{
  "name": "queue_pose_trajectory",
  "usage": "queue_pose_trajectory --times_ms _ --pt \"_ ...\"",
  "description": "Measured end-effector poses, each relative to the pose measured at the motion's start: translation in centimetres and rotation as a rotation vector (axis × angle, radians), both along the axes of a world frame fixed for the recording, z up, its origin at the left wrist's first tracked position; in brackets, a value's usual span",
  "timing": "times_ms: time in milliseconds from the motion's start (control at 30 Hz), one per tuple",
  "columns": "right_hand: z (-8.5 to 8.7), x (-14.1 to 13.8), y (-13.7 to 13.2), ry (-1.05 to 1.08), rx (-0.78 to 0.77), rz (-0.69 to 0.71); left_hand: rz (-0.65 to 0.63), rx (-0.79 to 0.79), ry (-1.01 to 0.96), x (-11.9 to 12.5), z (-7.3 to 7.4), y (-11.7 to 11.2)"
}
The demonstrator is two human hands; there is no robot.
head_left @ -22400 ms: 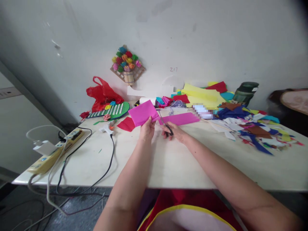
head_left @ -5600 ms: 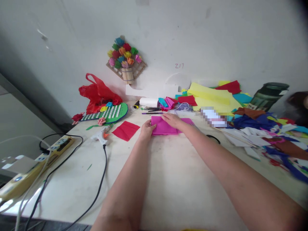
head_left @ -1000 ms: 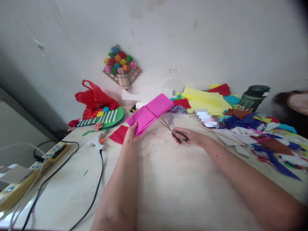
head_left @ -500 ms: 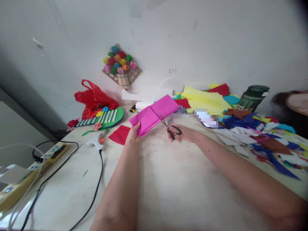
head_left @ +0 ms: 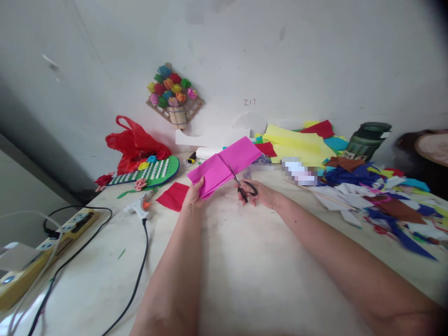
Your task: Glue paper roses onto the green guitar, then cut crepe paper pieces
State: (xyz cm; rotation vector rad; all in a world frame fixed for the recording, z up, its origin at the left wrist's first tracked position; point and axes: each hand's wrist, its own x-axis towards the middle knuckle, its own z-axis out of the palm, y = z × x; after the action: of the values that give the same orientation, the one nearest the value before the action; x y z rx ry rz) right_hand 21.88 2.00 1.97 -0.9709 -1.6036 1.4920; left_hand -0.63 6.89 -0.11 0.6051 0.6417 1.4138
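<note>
So, the left hand (head_left: pixel 193 195) is pinching the layered pink sheet (head_left: pixel 241 155) by its near-left end above the table (head_left: pixel 238 266), probably keeping its middle reachable for the scissors (head_left: pixel 241 192); the right hand (head_left: pixel 262 193) is gripping their handles, scraps (head_left: pixel 399 209) lying right.

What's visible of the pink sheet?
The pink sheet looks like paper or thin felt, folded in layers, a line crossing its middle. It slants above the table, right end higher in view. The left hand grips its left end; the scissors overlap its near edge by the line; cutting can't be confirmed.
</note>
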Motion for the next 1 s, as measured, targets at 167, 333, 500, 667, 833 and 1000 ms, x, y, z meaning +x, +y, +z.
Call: queue_pose_trajectory --times_ms 167,333,500,667,833,1000 --pt "0.2 -0.2 -0.2 0.003 0.011 -0.016 0.003 -0.008 0.015 0.1 0.2 -0.1" --pt "0.4 -0.4 -0.4 -0.012 0.005 -0.05 0.004 0.001 0.015 0.1 0.4 -0.3" --pt "0.0 -0.4 -0.2 0.002 0.0 -0.069 -0.003 0.01 -0.003 0.1 0.1 -0.1" --pt "-0.2 -0.6 -0.1 -0.007 -0.003 -0.093 0.011 0.001 -0.01 0.1 0.1 0.0" --pt "-0.6 -0.8 0.2 -0.023 0.01 -0.117 0.007 0.002 0.0 0.0 0.0 0.1" --pt "-0.7 -1.0 0.2 -0.035 0.042 -0.144 0.009 -0.01 0.009 -0.1 0.1 0.0"
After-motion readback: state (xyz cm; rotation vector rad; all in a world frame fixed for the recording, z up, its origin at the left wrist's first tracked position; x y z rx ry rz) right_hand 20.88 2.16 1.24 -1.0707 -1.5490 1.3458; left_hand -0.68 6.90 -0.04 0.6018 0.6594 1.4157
